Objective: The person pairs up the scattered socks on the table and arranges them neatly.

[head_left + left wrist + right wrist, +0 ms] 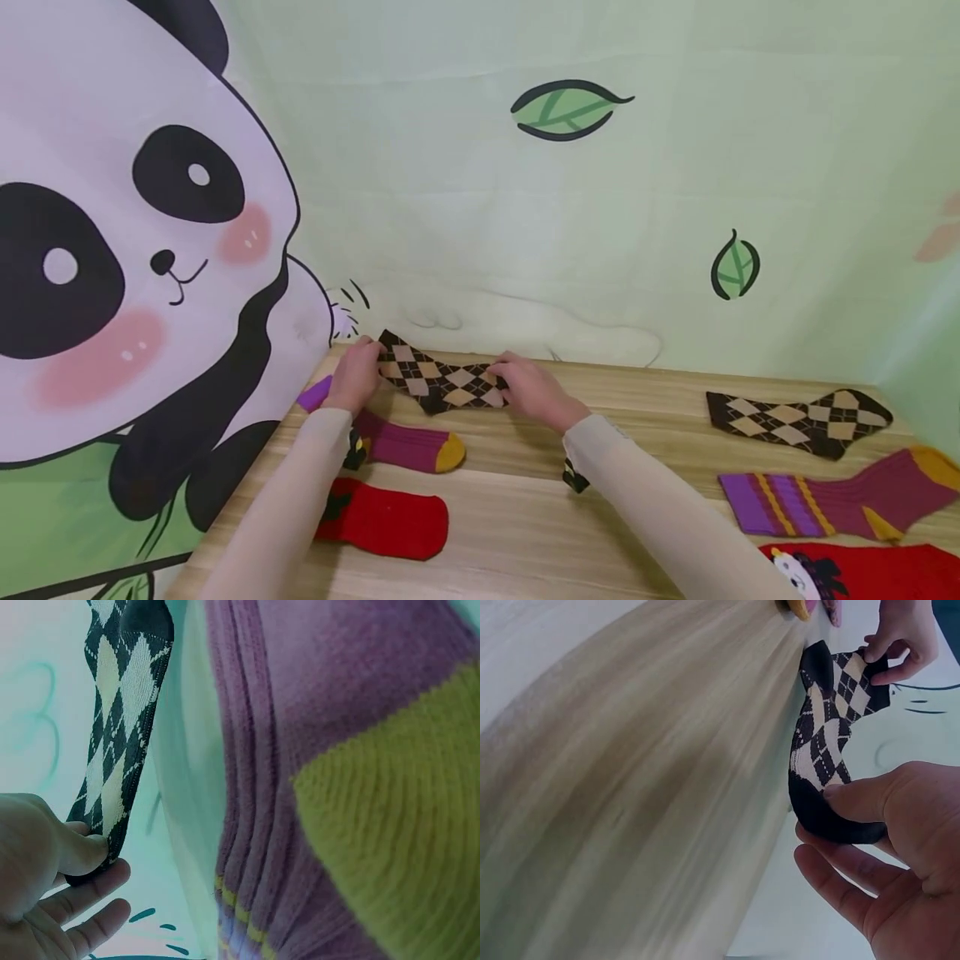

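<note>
A black argyle sock [442, 379] with tan and cream diamonds is stretched between both hands at the table's back edge. My left hand [356, 375] pinches its cuff end between thumb and fingers, as the left wrist view also shows. At the toe end, my right hand [536, 392] pinches the dark tip; in the right wrist view the thumb lies on top of the sock [829, 746]. Below the left hand lies a purple sock [412, 446] with a yellow toe, partly hidden by the left wrist. A red sock [397, 518] lies nearer, its other end behind the left sleeve.
On the table's right side lie another argyle sock [798, 419], a striped purple and yellow sock [832, 500] and a red sock [892, 571] with a white animal figure, partly covered by the right sleeve. A panda-printed cloth [480, 208] stands behind the wooden table [525, 517].
</note>
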### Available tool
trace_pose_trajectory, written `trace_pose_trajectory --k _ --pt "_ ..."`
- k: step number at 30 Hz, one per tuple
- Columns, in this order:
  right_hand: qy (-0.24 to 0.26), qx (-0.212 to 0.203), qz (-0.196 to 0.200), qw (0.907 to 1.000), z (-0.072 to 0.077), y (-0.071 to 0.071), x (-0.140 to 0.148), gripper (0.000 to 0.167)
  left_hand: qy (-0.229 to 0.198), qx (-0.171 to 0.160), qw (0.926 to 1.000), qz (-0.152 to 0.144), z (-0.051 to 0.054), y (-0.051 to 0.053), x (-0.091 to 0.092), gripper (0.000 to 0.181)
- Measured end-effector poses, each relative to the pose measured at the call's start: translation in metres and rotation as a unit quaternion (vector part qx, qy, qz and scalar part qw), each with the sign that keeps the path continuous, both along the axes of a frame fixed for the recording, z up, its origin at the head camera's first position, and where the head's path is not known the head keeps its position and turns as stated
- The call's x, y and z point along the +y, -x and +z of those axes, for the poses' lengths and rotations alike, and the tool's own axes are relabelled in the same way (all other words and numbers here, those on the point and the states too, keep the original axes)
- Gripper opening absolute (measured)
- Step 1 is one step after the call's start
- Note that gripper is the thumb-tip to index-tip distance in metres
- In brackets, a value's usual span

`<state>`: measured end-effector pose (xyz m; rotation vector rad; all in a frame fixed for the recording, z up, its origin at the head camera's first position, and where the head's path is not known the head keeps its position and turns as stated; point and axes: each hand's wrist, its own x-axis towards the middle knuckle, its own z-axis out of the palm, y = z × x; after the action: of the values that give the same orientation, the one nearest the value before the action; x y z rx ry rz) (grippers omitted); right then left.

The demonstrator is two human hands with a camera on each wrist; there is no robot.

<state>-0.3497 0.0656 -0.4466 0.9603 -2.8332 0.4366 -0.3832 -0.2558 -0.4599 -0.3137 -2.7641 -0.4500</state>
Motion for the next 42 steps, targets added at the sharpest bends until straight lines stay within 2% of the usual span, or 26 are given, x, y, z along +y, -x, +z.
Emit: trace_pose_trajectory --k 7,13,23,34,42 --pt "-0.001 0.012 0.021 0.9997 0.006 -0.008 0.004 0.043 -0.008 0.003 1.0 0.004 0.004 -0.005 0.002 0.034" --pt "0.001 0.014 0.037 0.9992 0.012 -0.014 0.007 0.044 -0.013 0.008 0.9999 -0.003 0.012 -0.012 0.004 0.03" --pt "0.007 0.033 0.053 0.998 0.026 -0.022 0.013 0.044 -0.015 0.047 0.9985 -0.023 0.029 -0.022 0.008 0.027" --pt "0.014 0.039 0.062 0.9973 0.036 -0.031 0.017 0.043 -0.021 0.118 0.9919 -0.043 0.035 -0.029 0.011 0.023" --pt "0.016 0.055 0.062 0.9965 0.039 -0.036 0.019 0.044 -0.028 0.111 0.9924 -0.045 0.039 -0.034 0.014 0.023"
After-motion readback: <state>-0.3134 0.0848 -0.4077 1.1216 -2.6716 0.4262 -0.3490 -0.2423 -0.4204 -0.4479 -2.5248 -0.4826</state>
